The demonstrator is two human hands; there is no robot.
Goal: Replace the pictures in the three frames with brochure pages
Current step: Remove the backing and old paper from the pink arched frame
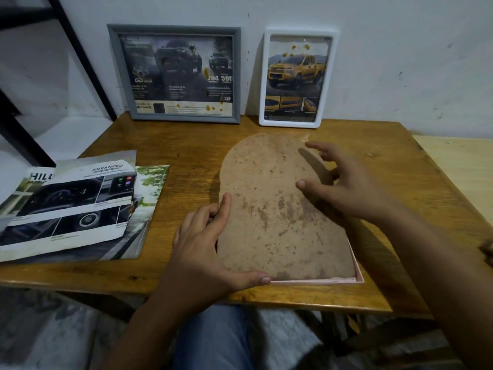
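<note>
On the table, spread fingers steady the stained, arch-topped frame back.

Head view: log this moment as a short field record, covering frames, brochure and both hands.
grey frame: upright against wall, holds dark truck page
white frame: upright against wall, holds yellow truck page
pink frame: face down on table
backing board: brown, stained, lies on pink frame
brochure pages: loose pile at table's left
left hand: on board's left edge, thumb at near edge
right hand: fingers spread over board's right side
</note>
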